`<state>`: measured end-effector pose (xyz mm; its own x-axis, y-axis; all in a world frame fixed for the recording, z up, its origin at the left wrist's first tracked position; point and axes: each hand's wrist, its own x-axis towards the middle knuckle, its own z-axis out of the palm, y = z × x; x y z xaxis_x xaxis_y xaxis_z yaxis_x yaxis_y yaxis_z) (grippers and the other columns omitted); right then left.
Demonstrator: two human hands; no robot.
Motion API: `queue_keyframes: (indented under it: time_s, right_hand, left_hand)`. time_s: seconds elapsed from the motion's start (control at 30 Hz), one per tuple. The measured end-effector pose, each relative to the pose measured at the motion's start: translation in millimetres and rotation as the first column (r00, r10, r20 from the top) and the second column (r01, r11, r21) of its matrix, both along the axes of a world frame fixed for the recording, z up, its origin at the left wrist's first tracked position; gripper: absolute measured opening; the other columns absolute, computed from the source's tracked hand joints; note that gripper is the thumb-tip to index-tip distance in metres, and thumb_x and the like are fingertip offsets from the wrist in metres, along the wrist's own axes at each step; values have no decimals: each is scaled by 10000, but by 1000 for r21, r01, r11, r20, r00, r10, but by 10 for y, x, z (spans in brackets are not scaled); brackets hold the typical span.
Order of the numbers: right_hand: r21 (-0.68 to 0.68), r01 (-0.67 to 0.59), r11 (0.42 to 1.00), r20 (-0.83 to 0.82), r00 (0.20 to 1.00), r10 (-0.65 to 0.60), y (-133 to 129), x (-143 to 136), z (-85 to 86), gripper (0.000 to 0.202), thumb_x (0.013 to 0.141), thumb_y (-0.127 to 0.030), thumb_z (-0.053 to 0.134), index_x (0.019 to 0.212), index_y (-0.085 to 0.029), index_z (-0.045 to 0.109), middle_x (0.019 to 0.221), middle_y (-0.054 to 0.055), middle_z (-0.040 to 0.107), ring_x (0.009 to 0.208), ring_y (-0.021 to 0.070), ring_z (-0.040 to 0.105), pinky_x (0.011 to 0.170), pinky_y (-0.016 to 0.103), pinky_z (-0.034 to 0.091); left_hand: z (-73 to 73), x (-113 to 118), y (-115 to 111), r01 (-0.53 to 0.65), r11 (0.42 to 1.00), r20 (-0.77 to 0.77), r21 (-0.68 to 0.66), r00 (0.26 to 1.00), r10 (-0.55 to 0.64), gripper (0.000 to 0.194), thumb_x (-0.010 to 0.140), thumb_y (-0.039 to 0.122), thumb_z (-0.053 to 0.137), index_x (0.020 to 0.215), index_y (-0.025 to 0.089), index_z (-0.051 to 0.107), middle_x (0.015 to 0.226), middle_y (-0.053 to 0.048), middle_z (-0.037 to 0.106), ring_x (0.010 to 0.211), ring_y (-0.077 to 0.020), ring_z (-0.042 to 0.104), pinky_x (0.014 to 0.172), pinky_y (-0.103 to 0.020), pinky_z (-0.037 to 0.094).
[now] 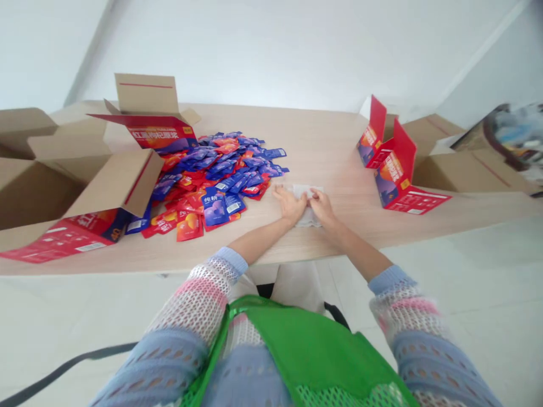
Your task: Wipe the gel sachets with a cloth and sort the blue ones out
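Observation:
A flat, whitish see-through plastic bag [308, 219] lies on the table in front of me. My left hand [292, 204] rests at the bag's left side. Its fingers stretch out to the left and its thumb reaches over the bag. My right hand [322, 208] has its fingers bent and pinched together at the bag's upper right part. The thumbs nearly meet over the middle of it. Left of my hands is a large heap of blue and red sachets [215, 208], nearest my left hand.
Open cartons stand at the left: a large front one [95, 234] and a red-fronted one [159, 133] behind the sachets. Two smaller red boxes [392, 178] with raised flaps stand at the right. Beyond them is a container of crumpled plastic [520, 133]. The table's front edge [271, 261] is close to me.

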<state>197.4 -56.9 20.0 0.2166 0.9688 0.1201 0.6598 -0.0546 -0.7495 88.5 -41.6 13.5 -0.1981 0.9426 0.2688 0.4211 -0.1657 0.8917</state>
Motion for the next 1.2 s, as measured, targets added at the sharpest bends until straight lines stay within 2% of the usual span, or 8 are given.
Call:
queue_keyframes:
  time_s: [0.07,0.13,0.23,0.4,0.5,0.63,0.8,1.2]
  right_hand:
    - [155,56,986,113,991,-74,-150,-3,-34,527,857,-269,406,1348,-101,494,1294,188,525,1193,251,508,1029,389,396]
    - [170,-81,982,312,950,24,-315,-11,-74,546,892,-340,414,1380,-102,479,1428,202,411,1359,292,342,1117,430,287]
    - [17,-253,967,543,814,204,-483,89,-90,574,923,-446,411,1448,-215,416,1527,124,324,1419,321,242,1154,521,160]
    - [-316,-405,858,465,722,512,-384,670,120,545,979,-506,193,1452,-331,399,1547,19,291,1434,294,229,1133,542,229]
    - [-194,-419,887,541,708,453,-279,878,245,555,979,-522,166,1429,-341,434,1575,7,200,1452,301,155,1141,586,148]
    - [4,-333,943,608,749,262,-253,613,200,582,994,-441,66,1500,-278,302,1598,8,77,1469,244,82,1153,521,172]
    - [-199,-126,972,709,666,232,-234,248,-48,579,974,-540,196,1514,-333,232,1582,-25,180,1462,262,118,1150,542,137]
    - [-193,91,977,727,682,80,-312,1019,-197,624,950,-582,168,1519,-330,218,1580,-57,183,1450,274,164,1140,550,177]
  left_hand:
    - [-1,-29,59,-35,999,55,-16,998,36,675,766,263,633,1301,114,249,1429,-258,206,1274,-293,437,1024,-411,416]
    - [-9,-58,124,-61,997,123,-36,990,65,614,767,172,572,1293,143,255,1410,-228,252,1205,-253,506,989,-387,447]
    - [-25,-110,172,-32,998,141,-50,989,38,549,763,156,543,1255,157,299,1362,-197,334,1193,-237,514,961,-364,465]
    - [-42,-234,93,183,983,-92,32,980,-179,371,827,231,502,1183,201,404,1204,-119,521,1122,-230,565,927,-381,476]
    - [-36,-306,78,166,985,-178,56,972,-153,366,838,197,459,1201,218,419,1204,-113,547,1068,-231,597,900,-391,483]
    - [-36,-342,161,139,990,-188,-34,972,-143,337,813,158,467,1147,200,458,1129,-108,585,1002,-245,613,879,-412,488]
    - [-55,-337,224,100,994,-226,-37,968,-106,499,804,124,485,1278,220,358,1304,-146,468,1110,-236,556,950,-377,445]
    - [71,-348,59,385,920,-686,-69,652,-324,220,819,154,470,1002,173,591,1098,-107,552,1079,-246,482,926,-384,415]
